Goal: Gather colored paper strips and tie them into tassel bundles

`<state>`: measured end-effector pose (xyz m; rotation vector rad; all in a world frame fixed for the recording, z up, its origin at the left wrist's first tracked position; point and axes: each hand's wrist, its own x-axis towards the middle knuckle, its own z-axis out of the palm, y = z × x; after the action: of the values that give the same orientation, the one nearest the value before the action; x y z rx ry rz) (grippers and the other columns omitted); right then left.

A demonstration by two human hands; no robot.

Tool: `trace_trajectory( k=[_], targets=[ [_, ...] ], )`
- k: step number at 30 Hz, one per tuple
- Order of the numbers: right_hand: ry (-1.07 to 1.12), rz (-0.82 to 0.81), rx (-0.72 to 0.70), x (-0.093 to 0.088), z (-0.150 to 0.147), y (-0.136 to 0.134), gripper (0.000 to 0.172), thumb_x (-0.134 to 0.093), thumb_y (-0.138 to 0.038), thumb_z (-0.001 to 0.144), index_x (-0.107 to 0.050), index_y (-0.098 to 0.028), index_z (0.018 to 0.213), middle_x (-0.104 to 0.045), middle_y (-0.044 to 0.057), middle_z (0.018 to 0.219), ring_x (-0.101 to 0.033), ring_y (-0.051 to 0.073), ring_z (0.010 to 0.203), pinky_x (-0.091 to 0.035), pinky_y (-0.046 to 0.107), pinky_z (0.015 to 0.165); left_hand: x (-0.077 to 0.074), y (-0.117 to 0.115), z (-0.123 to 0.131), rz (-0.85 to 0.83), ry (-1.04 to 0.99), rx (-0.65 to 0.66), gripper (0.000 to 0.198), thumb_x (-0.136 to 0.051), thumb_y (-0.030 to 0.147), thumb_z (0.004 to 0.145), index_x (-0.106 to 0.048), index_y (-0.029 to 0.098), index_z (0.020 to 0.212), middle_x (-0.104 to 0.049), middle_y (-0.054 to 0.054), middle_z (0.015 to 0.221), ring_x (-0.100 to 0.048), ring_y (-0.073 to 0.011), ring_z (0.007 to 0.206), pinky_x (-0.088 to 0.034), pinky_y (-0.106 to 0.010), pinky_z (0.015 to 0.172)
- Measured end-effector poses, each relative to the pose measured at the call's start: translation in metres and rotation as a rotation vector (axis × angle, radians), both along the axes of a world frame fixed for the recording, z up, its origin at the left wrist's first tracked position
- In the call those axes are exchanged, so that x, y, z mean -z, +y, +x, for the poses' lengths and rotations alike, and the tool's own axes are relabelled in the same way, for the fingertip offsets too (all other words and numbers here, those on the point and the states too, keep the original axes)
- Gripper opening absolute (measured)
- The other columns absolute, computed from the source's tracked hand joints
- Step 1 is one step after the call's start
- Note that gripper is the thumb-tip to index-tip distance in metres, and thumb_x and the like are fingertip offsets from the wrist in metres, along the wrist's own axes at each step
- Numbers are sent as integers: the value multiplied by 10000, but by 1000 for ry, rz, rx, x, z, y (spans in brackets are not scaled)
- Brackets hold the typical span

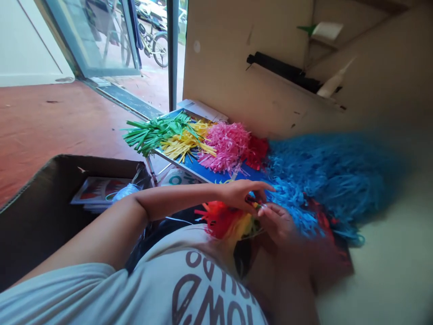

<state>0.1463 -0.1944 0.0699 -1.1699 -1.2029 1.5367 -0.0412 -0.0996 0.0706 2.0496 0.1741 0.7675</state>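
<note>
My left hand [241,195] is closed on the gathered end of a bundle of red and yellow strips [221,219], just in front of my shirt. The strips fan out below that hand toward my lap. My right hand [279,221] pinches at the same gathered end, its thumb and fingertips almost touching my left fingers. Whether a tie or thread lies between the fingertips is too small to tell. Beyond the hands, piles of green strips [158,131], yellow strips [184,142], pink strips [225,146] and blue strips [324,176] lie side by side.
The strips rest on a narrow blue table [209,173] along the wall. To the left stands an open cardboard box [37,216] with flat printed packets [99,189] inside. A wall shelf [291,81] holds a black object and a nozzle bottle [334,81]. A glass door [101,40] stands open.
</note>
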Motion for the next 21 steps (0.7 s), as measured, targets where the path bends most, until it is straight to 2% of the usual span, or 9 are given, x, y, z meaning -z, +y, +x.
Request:
trace_trajectory(
  k=[3, 5, 6, 10, 14, 17, 21],
  targets=[
    [-98, 18, 36, -2, 1, -7, 366, -773, -549, 730, -679, -197, 688, -295, -67, 489, -222, 70, 459, -146, 234, 454, 8, -2, 0, 78, 34, -66, 433, -851, 316, 715, -704, 163, 1093, -742, -81, 927, -667, -186, 882, -500, -285, 865],
    [-98, 35, 69, -2, 0, -8, 381, -778, -566, 709, -679, -200, 670, -293, -66, 481, -217, 70, 458, -139, 239, 462, 9, -2, -2, 74, 61, -68, 227, -809, 273, 756, -718, 152, 924, -726, -61, 884, -645, -170, 865, -485, -265, 856],
    [-87, 43, 83, -2, -1, -8, 387, -784, -574, 693, -677, -203, 659, -282, -69, 473, -212, 69, 453, -136, 240, 463, 8, -3, -4, 36, 74, -47, 178, -774, 258, 791, -706, 149, 914, -722, -56, 899, -641, -161, 869, -483, -252, 847],
    [-81, 28, 88, -1, -6, -7, 387, -786, -572, 690, -673, -204, 655, -275, -71, 469, -216, 69, 446, -129, 237, 461, 3, -6, -12, -137, 126, 33, 174, -698, 259, 869, -650, 134, 980, -709, -31, 919, -614, -128, 821, -471, -208, 756],
    [-104, 29, 105, 3, -11, -6, 387, -773, -562, 717, -664, -193, 681, -309, -66, 502, -227, 66, 468, -152, 224, 462, 0, -6, -18, -127, 217, 43, 263, -678, 345, 894, -663, 117, 1025, -708, -28, 888, -602, -122, 784, -450, -194, 708],
    [-81, 26, 103, 7, -13, -3, 415, -773, -579, 704, -650, -183, 677, -301, -73, 494, -215, 61, 459, -144, 220, 445, -2, -1, -23, 16, 264, 12, 297, -566, 383, 964, -705, 125, 1009, -725, -51, 866, -608, -121, 736, -437, -201, 687],
    [-56, 26, 72, 10, -15, 1, 422, -776, -581, 691, -663, -175, 673, -275, -83, 463, -200, 53, 437, -116, 213, 431, -10, 4, -30, 357, 327, 13, 277, -504, 309, 993, -748, 179, 977, -752, -72, 854, -630, -132, 731, -424, -231, 754]
  ],
)
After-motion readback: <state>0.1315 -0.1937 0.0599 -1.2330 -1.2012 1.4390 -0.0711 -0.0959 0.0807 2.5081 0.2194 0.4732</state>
